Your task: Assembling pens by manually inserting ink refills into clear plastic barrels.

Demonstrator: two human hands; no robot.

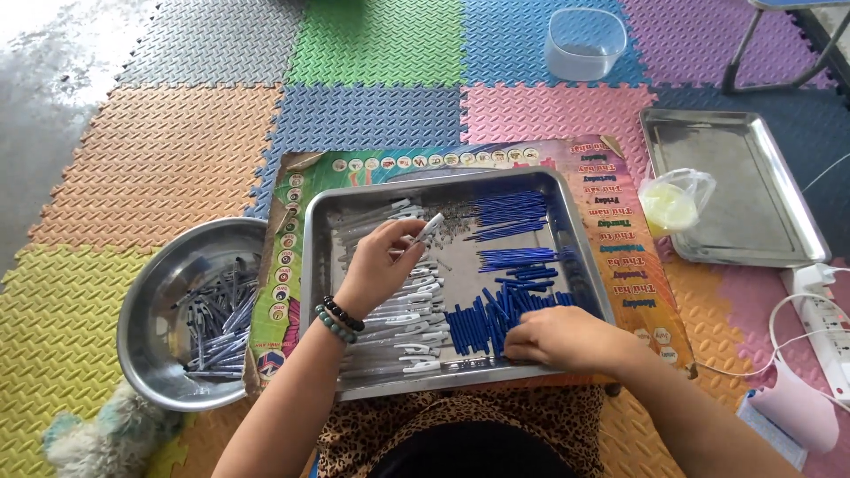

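My left hand (382, 264) holds a clear pen barrel with a white clip (430, 228) over the steel tray (312, 265). Under that hand lies a row of several clear pen barrels (403, 319). My right hand (553, 339) rests fingers-down on a pile of short blue pen pieces (478, 323) at the tray's near edge. Thin blue refills (509, 212) lie in bundles at the tray's far right, with small metal bits (456, 212) beside them. Beaded bracelets (337, 317) circle my left wrist.
A round steel bowl (146, 301) with assembled pens sits left of the tray. A colourful printed board (620, 204) lies under the tray. A second steel tray (744, 177) with a plastic bag (675, 202) lies to the right, a clear tub (584, 40) beyond, a power strip (819, 310) far right.
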